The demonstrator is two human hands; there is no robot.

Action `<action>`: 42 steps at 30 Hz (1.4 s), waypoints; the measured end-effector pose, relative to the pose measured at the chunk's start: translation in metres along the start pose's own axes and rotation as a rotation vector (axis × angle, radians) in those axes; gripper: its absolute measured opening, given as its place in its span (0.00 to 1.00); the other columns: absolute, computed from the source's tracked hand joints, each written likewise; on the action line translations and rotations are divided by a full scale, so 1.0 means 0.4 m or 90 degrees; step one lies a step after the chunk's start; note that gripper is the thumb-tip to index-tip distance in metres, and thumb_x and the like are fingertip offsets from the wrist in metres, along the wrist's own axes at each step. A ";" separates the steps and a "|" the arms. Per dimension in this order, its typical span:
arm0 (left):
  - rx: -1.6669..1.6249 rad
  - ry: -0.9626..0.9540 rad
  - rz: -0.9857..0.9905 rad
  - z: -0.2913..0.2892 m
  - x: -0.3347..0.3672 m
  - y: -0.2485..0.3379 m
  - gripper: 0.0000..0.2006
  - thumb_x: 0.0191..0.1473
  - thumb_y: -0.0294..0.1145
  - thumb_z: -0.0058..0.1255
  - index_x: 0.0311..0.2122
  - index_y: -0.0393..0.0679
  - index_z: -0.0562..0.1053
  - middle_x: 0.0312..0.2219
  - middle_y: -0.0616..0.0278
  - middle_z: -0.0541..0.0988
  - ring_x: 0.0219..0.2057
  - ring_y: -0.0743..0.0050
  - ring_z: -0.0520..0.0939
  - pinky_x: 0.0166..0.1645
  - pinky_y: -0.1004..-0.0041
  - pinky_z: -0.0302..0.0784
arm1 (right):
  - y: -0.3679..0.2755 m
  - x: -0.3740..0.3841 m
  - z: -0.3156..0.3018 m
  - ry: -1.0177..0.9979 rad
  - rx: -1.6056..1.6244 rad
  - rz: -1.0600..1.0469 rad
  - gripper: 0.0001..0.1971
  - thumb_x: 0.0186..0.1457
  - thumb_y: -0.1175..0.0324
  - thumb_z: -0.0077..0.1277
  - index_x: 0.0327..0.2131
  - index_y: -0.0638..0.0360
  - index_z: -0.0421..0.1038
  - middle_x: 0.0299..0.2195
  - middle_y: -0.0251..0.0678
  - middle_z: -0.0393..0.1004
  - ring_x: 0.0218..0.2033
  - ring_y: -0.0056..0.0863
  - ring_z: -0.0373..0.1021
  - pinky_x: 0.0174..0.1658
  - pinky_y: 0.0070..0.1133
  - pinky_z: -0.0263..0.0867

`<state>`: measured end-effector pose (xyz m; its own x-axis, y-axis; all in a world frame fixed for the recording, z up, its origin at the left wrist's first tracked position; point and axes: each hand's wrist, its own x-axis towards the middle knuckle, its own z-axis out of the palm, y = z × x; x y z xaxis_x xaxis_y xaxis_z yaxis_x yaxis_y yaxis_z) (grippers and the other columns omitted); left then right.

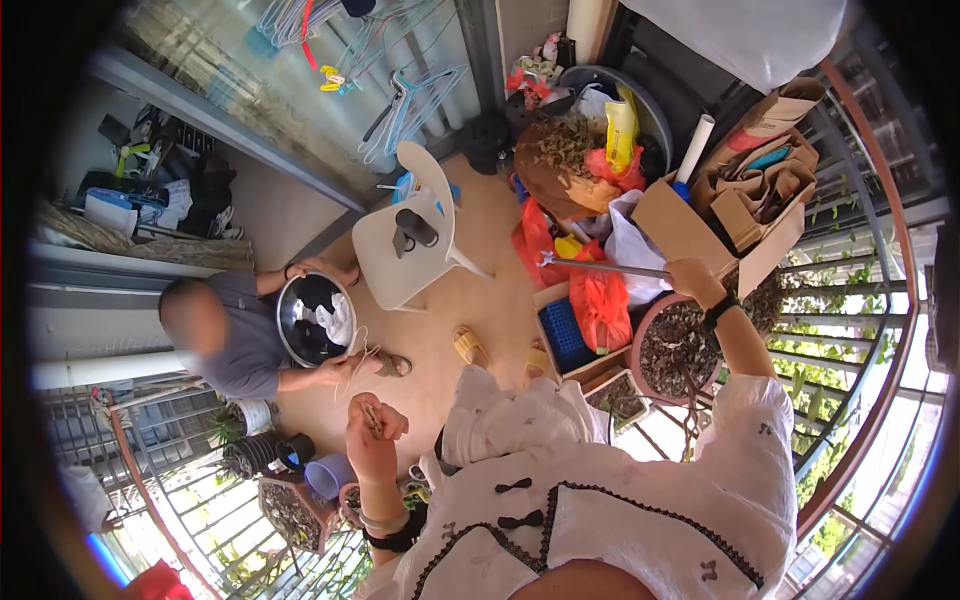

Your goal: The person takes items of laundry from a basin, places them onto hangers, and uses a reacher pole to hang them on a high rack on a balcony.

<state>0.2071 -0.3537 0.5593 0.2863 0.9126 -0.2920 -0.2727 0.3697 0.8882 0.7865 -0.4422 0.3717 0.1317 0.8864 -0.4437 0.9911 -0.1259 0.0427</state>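
My left hand (372, 442) is raised at the lower middle, its fingers closed around something small and brownish that I cannot make out. My right hand (697, 282) grips the near end of a slim metal pole (620, 267). The pole points left, its forked tip over the red and white plastic bags. Below the right hand stands a round pot of soil (675, 345). At the left, another person holds a metal basin (284, 318) with black and white clothes in it. That person's lower hand also has thin pale hangers (362, 352).
A white chair (395, 262) with a dark cylinder on it stands ahead. Cardboard boxes (745, 215), red bags (600, 310) and a blue basket (566, 335) crowd the right. Hangers (410, 105) hang above. Flowerpots (297, 505) line the left railing. A barred railing (845, 365) curves along the right.
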 end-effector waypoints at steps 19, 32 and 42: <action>0.062 0.059 -0.033 -0.298 0.282 0.102 0.14 0.62 0.39 0.33 0.29 0.41 0.63 0.17 0.65 0.61 0.19 0.78 0.61 0.27 0.76 0.58 | -0.135 0.050 -0.335 -0.112 -0.123 0.004 0.12 0.32 0.63 0.59 0.28 0.43 0.78 0.24 0.30 0.75 0.30 0.31 0.73 0.32 0.28 0.66; 0.170 0.082 -0.027 -0.101 0.352 0.116 0.13 0.62 0.37 0.34 0.40 0.39 0.67 0.21 0.64 0.67 0.22 0.78 0.65 0.30 0.79 0.62 | 0.096 0.176 0.036 -0.146 -0.080 0.088 0.13 0.41 0.67 0.55 0.34 0.37 0.76 0.30 0.26 0.76 0.36 0.28 0.72 0.38 0.27 0.65; 0.162 0.170 -0.050 0.029 0.385 0.140 0.14 0.62 0.39 0.33 0.41 0.38 0.65 0.20 0.63 0.67 0.22 0.78 0.65 0.29 0.77 0.62 | 0.256 0.231 0.234 -0.215 -0.148 0.235 0.10 0.48 0.67 0.48 0.35 0.44 0.74 0.39 0.28 0.72 0.45 0.27 0.68 0.46 0.30 0.62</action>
<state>0.2464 -0.1943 0.5680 0.0391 0.9091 -0.4148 -0.0127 0.4156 0.9095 0.8986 -0.4149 0.2514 0.4965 0.6050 -0.6225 0.8629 -0.2661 0.4296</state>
